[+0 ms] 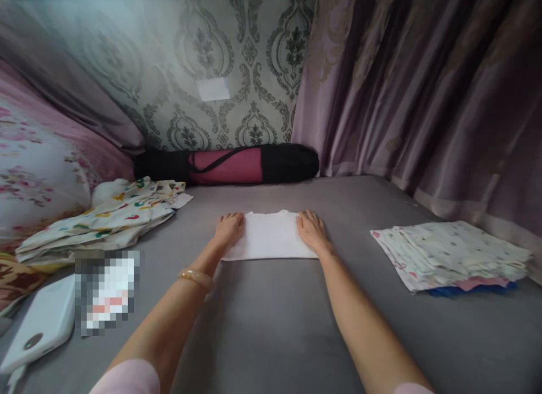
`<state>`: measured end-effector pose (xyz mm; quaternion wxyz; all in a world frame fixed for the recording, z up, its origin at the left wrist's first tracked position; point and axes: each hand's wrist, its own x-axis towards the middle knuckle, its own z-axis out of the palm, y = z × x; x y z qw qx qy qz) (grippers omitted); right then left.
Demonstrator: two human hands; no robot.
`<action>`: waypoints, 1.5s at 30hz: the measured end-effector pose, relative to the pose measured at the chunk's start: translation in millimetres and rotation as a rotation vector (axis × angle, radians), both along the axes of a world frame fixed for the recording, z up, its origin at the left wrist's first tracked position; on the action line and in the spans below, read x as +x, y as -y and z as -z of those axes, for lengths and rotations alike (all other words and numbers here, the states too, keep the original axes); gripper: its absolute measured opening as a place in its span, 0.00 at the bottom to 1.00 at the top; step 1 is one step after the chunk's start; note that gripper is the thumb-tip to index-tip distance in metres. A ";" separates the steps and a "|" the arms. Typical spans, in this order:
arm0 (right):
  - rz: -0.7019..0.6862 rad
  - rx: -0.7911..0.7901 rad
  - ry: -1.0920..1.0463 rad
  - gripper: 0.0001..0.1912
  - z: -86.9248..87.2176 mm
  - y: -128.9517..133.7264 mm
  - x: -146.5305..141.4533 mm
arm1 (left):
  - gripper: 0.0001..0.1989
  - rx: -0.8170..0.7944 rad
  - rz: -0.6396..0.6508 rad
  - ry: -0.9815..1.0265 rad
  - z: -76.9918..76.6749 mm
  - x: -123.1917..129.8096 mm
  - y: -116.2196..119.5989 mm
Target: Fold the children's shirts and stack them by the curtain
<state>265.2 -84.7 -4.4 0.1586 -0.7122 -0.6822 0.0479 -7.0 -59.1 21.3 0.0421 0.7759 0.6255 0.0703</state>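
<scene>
A white folded cloth (271, 237) lies flat on the grey bed surface (262, 326), straight ahead of me. My left hand (230, 230) rests flat on its left edge, fingers stretched forward. On the opposite edge lies my right hand (311, 227), palm down with its fingers spread. Neither hand grips the cloth. The far edge of the cloth is slightly uneven, and its near edge is straight.
To the right is a stack of folded patterned cloths (457, 253). Rumpled printed fabric (122, 213) lies at the left, near a white power bank (42, 320) and a blurred item (110, 292). A black and maroon rolled bag (228, 165) lies along the wall.
</scene>
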 end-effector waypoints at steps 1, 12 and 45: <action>0.010 0.010 -0.007 0.25 1.0 -1.6 3.1 | 0.18 -0.007 -0.002 -0.002 -0.6 -1.9 -5.2; 0.016 0.118 -0.019 0.21 2.5 -13.7 13.8 | 0.16 -0.074 -0.067 0.007 -2.4 -8.4 -37.5; -0.607 -0.086 -0.274 0.15 -52.1 103.6 43.2 | 0.16 -0.064 0.419 0.170 -32.8 -69.7 112.9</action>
